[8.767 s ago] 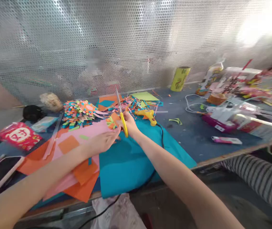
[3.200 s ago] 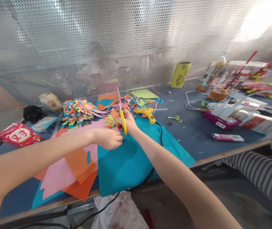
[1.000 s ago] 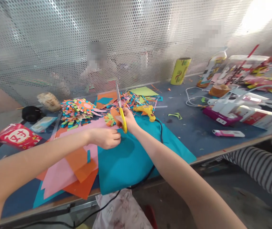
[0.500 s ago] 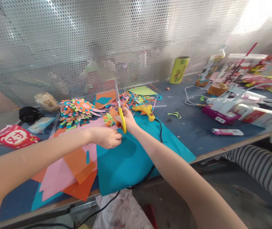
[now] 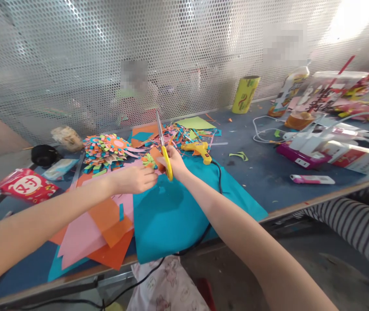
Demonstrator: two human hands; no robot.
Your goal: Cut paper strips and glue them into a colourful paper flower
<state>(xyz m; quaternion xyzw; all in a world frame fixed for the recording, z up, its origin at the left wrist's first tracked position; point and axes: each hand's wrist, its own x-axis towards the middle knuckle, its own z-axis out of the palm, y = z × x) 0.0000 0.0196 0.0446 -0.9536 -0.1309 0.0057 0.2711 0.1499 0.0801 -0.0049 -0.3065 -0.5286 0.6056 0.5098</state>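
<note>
My right hand (image 5: pixel 176 163) is closed on a pair of scissors (image 5: pixel 167 163) with yellow handles, the blades pointing up and away. A small orange paper piece (image 5: pixel 155 154) shows at its fingertips. My left hand (image 5: pixel 139 178) hovers just left of the scissor handles, fingers bent together; whatever they pinch, if anything, is hidden. Behind it a green and orange fringed paper flower (image 5: pixel 147 160) is partly covered. Beneath both hands lies a large blue sheet (image 5: pixel 171 224), overlapping pink sheets (image 5: pixel 80 237) and orange sheets (image 5: pixel 111 224).
Stacked paper flowers (image 5: pixel 106 149) stand to the left, paper scraps (image 5: pixel 179 131) behind. A yellow glue gun (image 5: pixel 200 150) trails a black cord. Farther right are a yellow tube (image 5: pixel 245 95), a bottle (image 5: pixel 289 93) and a purple power strip (image 5: pixel 301 156). Someone's striped sleeve (image 5: pixel 349 220) shows at right.
My left hand has moved slightly up and left, towards the small flower. My right hand keeps its hold on the scissors. The whole view has shifted a little.
</note>
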